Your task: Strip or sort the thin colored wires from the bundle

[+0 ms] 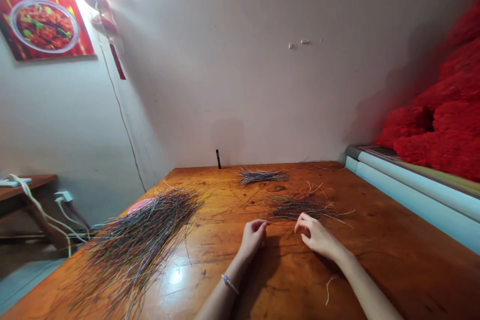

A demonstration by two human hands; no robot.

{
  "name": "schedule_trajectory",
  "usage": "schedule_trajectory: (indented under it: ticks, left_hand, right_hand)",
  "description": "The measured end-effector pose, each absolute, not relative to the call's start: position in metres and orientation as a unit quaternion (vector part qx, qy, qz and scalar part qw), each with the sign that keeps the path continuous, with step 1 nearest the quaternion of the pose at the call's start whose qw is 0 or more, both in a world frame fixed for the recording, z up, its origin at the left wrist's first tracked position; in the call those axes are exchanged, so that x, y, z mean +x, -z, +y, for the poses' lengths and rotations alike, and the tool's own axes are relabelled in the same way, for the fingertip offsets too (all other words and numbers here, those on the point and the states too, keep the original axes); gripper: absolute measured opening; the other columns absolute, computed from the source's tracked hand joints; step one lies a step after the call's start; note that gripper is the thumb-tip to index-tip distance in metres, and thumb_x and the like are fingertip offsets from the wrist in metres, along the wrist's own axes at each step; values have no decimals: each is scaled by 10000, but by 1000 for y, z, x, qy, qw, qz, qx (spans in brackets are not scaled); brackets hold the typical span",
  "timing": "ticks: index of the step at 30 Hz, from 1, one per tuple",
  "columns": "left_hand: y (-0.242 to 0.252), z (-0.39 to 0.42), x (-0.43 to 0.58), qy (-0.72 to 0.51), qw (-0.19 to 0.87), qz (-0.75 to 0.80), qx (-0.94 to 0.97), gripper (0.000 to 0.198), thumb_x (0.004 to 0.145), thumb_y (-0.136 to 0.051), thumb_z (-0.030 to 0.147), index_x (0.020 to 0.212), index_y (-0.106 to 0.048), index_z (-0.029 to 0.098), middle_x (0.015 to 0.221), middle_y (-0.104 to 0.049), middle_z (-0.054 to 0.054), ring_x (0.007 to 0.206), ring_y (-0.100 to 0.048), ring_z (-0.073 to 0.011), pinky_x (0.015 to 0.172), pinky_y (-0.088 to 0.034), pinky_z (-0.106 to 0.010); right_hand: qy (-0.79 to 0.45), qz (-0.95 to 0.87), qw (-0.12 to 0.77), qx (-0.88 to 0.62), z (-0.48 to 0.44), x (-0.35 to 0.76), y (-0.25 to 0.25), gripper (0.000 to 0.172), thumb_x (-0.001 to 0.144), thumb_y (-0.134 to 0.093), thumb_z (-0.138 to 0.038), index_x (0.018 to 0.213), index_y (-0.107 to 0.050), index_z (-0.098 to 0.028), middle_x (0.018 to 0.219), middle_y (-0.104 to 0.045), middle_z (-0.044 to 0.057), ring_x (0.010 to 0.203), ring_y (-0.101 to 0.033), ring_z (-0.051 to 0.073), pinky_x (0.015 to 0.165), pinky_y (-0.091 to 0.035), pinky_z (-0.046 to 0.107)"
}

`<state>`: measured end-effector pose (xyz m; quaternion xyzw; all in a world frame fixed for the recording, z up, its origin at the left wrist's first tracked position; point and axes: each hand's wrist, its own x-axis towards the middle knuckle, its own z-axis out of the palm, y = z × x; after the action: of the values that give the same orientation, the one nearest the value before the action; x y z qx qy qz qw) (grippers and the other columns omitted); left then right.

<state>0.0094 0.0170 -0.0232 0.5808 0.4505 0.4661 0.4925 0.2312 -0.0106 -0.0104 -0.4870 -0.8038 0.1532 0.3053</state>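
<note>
Our left fingers (259, 228) and right fingers (304, 225) curl half open, holding nothing we can see, with a wire bundle (300, 207) lying on the tabletop (378, 265) just ahead of them, light and springy, likely best pinched together around its middle

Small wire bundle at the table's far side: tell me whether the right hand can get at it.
Probably yes. Only the low, loose wire pile lies between the right hand and the small wire bundle on the wooden table, and it looks flat enough to reach over.
</note>
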Motion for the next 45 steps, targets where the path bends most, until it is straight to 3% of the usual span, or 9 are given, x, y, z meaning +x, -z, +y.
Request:
schedule_trajectory:
  ticks: [4, 12, 21, 28, 34, 38, 42, 45]
  left_hand:
    - [28, 21, 5, -493, 434, 461, 597, 361, 731, -515, 426, 820, -632, 96, 428, -480, 44, 313, -370, -65, 357, -258, -191]
    - [34, 30, -4, -563, 363, 488, 559, 300, 752, -492, 375, 884, -603, 130, 535, -528, 19, 468, -467, -105, 465, -353, -206]
    - [32, 22, 3, -532, 414, 474, 566, 305, 749, -507, 375, 906, -575, 122, 516, -537, 35, 354, -392, -67, 400, -322, -194]
    - [37, 21, 5, -519, 403, 465, 594, 291, 767, -482, 360, 884, -607, 125, 529, -552, 19, 360, -397, -69, 390, -314, -191]
    - [36, 25, 2, -515, 381, 463, 613, 276, 757, -504, 335, 834, -659, 120, 505, -538, 19, 361, -407, -69, 395, -312, -191]
    - [34, 28, -2, -536, 390, 480, 574, 267, 752, -521, 302, 882, -636, 100, 491, -552, 20, 324, -408, -69, 385, -328, -196]
    - [37, 32, -3, -551, 411, 499, 527, 380, 769, -499, 272, 1089, -549, 73, 527, -594, 3, 348, -483, -105, 392, -385, -217]
    - [38, 32, -5, -566, 355, 513, 539, 384, 757, -514, 244, 1102, -566, 84, 680, -656, -64, 547, -603, -166, 548, -481, -286]
  right_hand:
    - [-179, -813, 263, -488, -12, 241, 15, 458, 507, -374, 87, 813, -555, -201, 876, -512, 6, 802, -538, 128, 705, -397, 214]
    - [-153, -797, 263, -522, -9, 238, 18, 218, 610, -467, 13, 652, -546, -185, 799, -520, 17, 757, -533, 148, 693, -411, 243]
    - [-120, -758, 484, -421, -16, 212, -2, 97, 807, -499, -195, 737, -566, -200, 722, -585, 20, 679, -567, 158, 640, -449, 268]
    - [-158, -593, 679, -403, -13, 213, -32, 110, 780, -589, -297, 813, -593, -192, 727, -618, 12, 634, -622, 154, 590, -506, 267]
    - [-119, -438, 825, -337, -30, 217, -75, 152, 744, -640, -290, 819, -586, -170, 741, -643, 14, 605, -629, 129, 580, -519, 256]
    - [-177, -392, 852, -299, -32, 217, -76, 183, 703, -678, -291, 787, -576, -164, 737, -657, 16, 608, -640, 136, 571, -527, 263]
    - [-264, -382, 837, -290, -21, 214, -56, 206, 678, -701, -301, 775, -576, -169, 763, -674, 18, 674, -661, 151, 618, -543, 278]
    - [-314, -389, 816, -290, -14, 207, -39, 213, 677, -700, -321, 772, -581, -171, 817, -684, 37, 735, -668, 178, 663, -554, 323]
